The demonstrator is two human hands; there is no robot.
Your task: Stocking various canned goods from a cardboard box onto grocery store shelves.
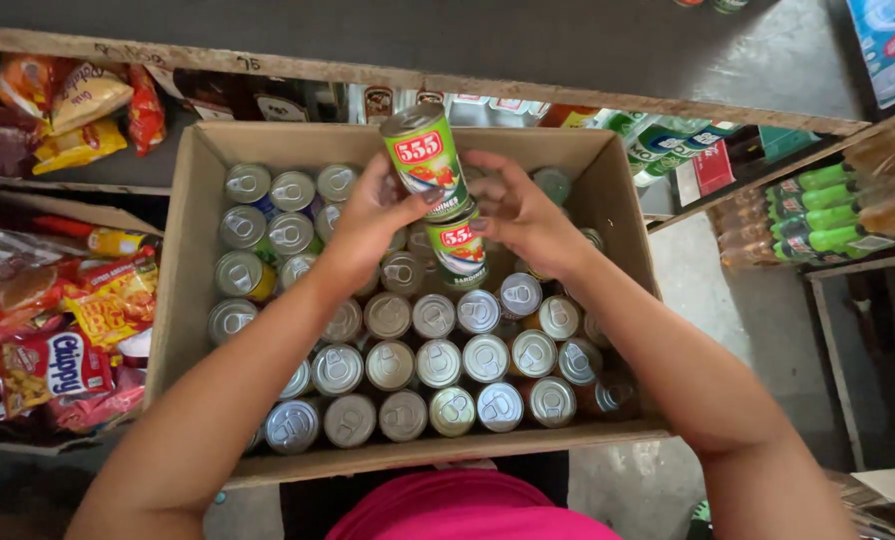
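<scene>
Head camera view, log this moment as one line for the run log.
left hand: holds upper green can | right hand: on lower green can | cardboard box: upright cans, silver pull-tab tops | left: snack packets

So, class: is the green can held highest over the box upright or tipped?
Tipped: the green can leans, its silver top angled up-left, in the left hand.

Grey concrete floor (758, 320), wooden shelves (468, 85) stocked with snack packets (63, 340).

We cannot see the cans under our hands inside the cardboard box (193, 260); the snack packets (48, 365) left of it are cut off.
</scene>
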